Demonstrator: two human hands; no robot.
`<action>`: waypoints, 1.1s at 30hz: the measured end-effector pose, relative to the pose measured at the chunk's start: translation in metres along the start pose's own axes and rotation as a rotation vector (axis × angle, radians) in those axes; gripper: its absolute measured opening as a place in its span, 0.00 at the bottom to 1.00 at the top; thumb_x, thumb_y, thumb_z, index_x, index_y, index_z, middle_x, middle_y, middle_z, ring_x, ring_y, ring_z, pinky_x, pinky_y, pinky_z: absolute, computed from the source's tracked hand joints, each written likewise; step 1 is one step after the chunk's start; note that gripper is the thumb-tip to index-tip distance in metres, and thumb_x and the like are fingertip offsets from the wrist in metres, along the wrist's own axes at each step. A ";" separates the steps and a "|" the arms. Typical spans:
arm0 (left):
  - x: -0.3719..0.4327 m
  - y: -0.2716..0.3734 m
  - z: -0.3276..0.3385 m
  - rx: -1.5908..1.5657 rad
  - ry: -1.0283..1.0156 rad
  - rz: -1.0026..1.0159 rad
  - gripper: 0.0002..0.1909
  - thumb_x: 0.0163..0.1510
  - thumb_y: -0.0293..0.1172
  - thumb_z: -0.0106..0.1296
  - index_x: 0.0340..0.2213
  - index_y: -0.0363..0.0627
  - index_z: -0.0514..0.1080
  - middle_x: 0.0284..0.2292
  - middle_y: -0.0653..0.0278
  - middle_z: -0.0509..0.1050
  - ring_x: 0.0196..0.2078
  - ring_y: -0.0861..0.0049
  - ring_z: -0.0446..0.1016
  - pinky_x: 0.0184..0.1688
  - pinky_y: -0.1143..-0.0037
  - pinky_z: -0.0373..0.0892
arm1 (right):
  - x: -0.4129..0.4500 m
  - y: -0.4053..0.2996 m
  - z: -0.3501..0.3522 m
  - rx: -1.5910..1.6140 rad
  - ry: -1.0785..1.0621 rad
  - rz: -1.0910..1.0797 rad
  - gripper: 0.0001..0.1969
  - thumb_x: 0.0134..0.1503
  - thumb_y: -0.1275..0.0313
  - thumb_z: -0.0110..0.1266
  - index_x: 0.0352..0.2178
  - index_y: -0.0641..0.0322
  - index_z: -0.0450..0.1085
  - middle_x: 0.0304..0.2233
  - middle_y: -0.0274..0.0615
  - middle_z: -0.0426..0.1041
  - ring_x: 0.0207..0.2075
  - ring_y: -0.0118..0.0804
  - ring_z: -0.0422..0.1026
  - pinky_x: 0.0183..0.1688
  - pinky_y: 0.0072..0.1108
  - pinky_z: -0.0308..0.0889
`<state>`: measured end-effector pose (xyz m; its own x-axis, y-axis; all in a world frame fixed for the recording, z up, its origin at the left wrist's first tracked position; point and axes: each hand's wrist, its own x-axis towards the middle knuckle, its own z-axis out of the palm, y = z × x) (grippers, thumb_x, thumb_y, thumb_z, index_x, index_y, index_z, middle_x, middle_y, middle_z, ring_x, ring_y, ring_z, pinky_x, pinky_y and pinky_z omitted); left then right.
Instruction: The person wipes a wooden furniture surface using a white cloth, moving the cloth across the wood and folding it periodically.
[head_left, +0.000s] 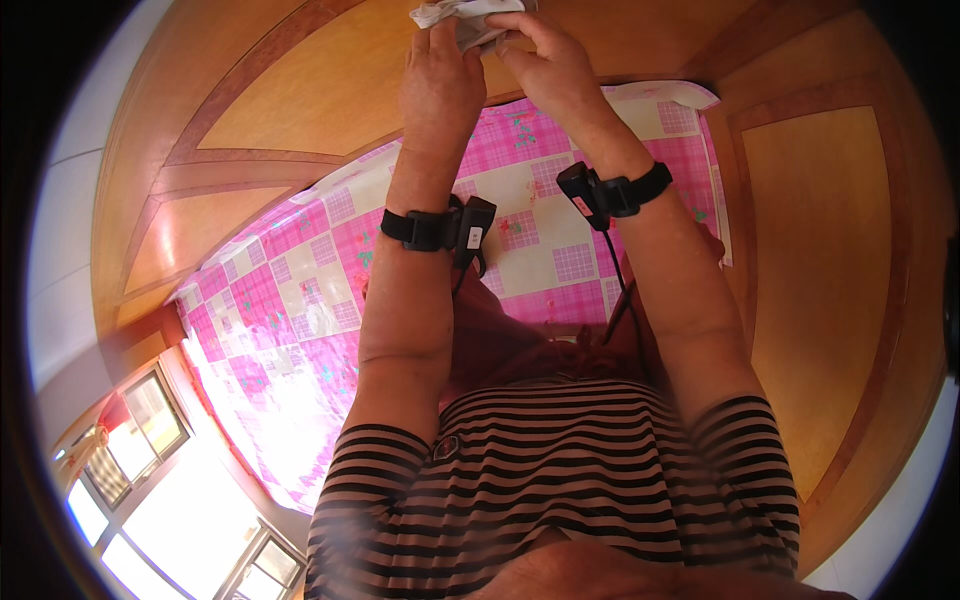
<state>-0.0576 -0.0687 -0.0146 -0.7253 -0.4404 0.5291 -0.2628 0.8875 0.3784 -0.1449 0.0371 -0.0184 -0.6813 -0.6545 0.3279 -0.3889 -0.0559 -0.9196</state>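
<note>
A crumpled white cloth is at the top edge of the view, partly cut off, in front of a wooden panel. My left hand reaches up to it with its fingertips on the cloth's lower left part. From the right, my right hand grips the cloth between thumb and fingers. Both arms are stretched out, and each wrist wears a black strap with a small black device and a cable. What lies behind the cloth is hidden.
Beneath me spreads a pink and white checked plastic sheet. Wooden panelling rises in front, and a wooden panel stands at the right. Bright windows are at the lower left.
</note>
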 end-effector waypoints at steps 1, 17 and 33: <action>0.000 -0.001 0.001 0.006 0.015 0.010 0.18 0.45 0.26 0.50 0.40 0.36 0.64 0.36 0.47 0.67 0.39 0.52 0.67 0.38 0.63 0.66 | -0.002 -0.003 -0.001 0.024 -0.073 0.131 0.17 0.50 0.77 0.49 0.43 0.60 0.65 0.40 0.42 0.69 0.42 0.32 0.69 0.42 0.18 0.64; -0.001 -0.008 0.001 -0.024 0.007 0.115 0.21 0.40 0.21 0.53 0.40 0.36 0.64 0.36 0.49 0.67 0.39 0.52 0.66 0.40 0.63 0.65 | -0.008 0.002 -0.003 0.015 -0.047 0.112 0.18 0.51 0.73 0.48 0.45 0.61 0.64 0.36 0.42 0.70 0.37 0.26 0.68 0.38 0.17 0.62; 0.005 -0.022 0.016 0.249 0.148 0.162 0.10 0.42 0.27 0.51 0.32 0.47 0.71 0.31 0.61 0.68 0.35 0.60 0.67 0.35 0.65 0.65 | 0.004 0.012 -0.003 0.798 -0.053 0.306 0.15 0.55 0.71 0.44 0.44 0.63 0.64 0.38 0.35 0.70 0.39 0.28 0.69 0.39 0.18 0.64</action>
<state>-0.0652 -0.0880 -0.0322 -0.6752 -0.2891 0.6786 -0.3123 0.9455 0.0921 -0.1544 0.0360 -0.0275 -0.6472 -0.7608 0.0486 0.3739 -0.3723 -0.8495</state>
